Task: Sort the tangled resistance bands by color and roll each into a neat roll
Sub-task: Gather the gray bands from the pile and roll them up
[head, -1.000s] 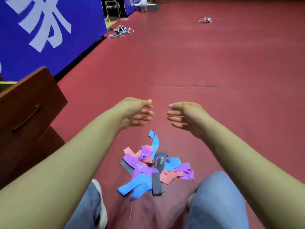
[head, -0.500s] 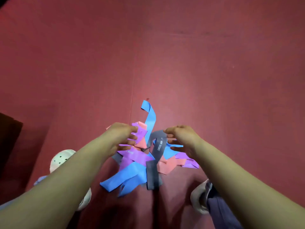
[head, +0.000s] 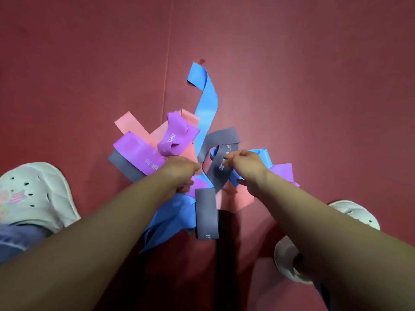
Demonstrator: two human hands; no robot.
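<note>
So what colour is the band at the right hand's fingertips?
Grey with pale lettering; the band shows best in head view.

The heap of bands (head: pixel 143 151) lies on the floor (head: pixel 314 86) between the left shoe (head: pixel 38 194), at its left, and the right shoe (head: pixel 354 214), nearer and to its right. One long band (head: pixel 206 102) reaches out of the heap toward the floor's far edge. The left grip (head: pixel 179 176) sits on the heap's middle. The right grip (head: pixel 247 167), just right of it, pinches a looped band (head: pixel 221 171) lying on top of the heap.
</note>
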